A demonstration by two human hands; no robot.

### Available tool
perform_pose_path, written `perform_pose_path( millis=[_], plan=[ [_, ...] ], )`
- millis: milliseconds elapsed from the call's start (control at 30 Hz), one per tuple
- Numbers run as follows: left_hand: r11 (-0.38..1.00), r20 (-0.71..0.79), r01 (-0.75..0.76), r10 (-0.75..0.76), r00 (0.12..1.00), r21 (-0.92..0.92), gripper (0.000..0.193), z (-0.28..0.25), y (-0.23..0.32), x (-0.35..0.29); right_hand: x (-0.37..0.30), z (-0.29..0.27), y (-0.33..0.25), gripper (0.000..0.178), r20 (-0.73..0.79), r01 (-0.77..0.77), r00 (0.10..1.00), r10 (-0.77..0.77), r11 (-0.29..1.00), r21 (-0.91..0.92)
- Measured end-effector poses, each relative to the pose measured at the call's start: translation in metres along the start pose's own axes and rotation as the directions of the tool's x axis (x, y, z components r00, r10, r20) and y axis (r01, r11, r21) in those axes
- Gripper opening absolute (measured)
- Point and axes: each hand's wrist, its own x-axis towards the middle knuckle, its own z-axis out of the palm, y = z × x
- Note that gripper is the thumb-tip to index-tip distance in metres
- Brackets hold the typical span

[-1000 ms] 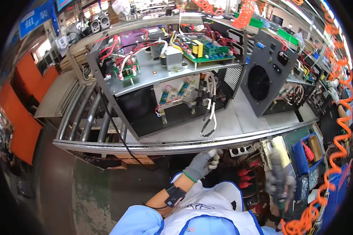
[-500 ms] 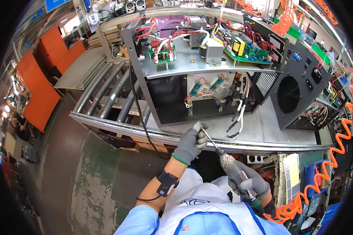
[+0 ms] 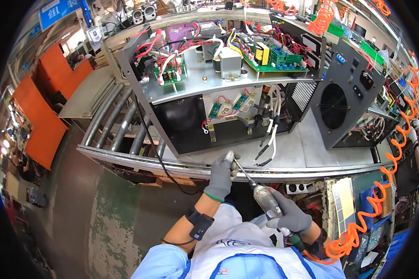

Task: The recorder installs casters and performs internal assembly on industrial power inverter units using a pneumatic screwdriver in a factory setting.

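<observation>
Fingers (image 3: 230, 159) of the grey-gloved left hand (image 3: 219, 179) sit right at the far tip of a slim bit (image 3: 245, 172); whether they touch it cannot be told. The bit belongs to a silver powered driver (image 3: 266, 201), which lies to their right and nearer, slanting from its far-left tip to its near-right end. The left fingers are curled in together with little gap, and whether something small is pinched there is too fine to make out. A black device (image 3: 201, 227) is strapped to the left wrist. Farther right, the grey-gloved right hand (image 3: 292, 216) grasps the driver's body, its fingers wrapped around it.

At the left, metal rollers (image 3: 124, 128) lie beside a hanging black cable (image 3: 147, 135). To its right, an open metal chassis (image 3: 176, 116) stands on the surface (image 3: 291, 146), just beyond the left hand, with green circuit boards (image 3: 281, 68) on its upper level. White cables (image 3: 273, 139) hang from its right part down to the surface. Farther right stands a second chassis with a round black fan (image 3: 333, 106). An orange coiled hose (image 3: 349, 239) reaches near the driver's near end.
</observation>
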Motion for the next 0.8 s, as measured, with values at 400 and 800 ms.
perform_pose_path(
  millis=[400, 800],
  plan=[
    [0.987, 0.099, 0.066, -0.081, 0.992, 0.145, 0.029, -0.004, -0.024, 0.001, 0.001, 0.016, 0.000, 0.094, -0.031, 0.058, 0.998, -0.049, 0.799, 0.599],
    [0.984, -0.203, -0.167, 0.177, 0.963, 0.066, 0.012, 0.026, -0.081, 0.034, -0.044, -0.007, 0.004, 0.096, -0.127, 0.077, 0.992, 0.004, 0.780, 0.621]
  ],
)
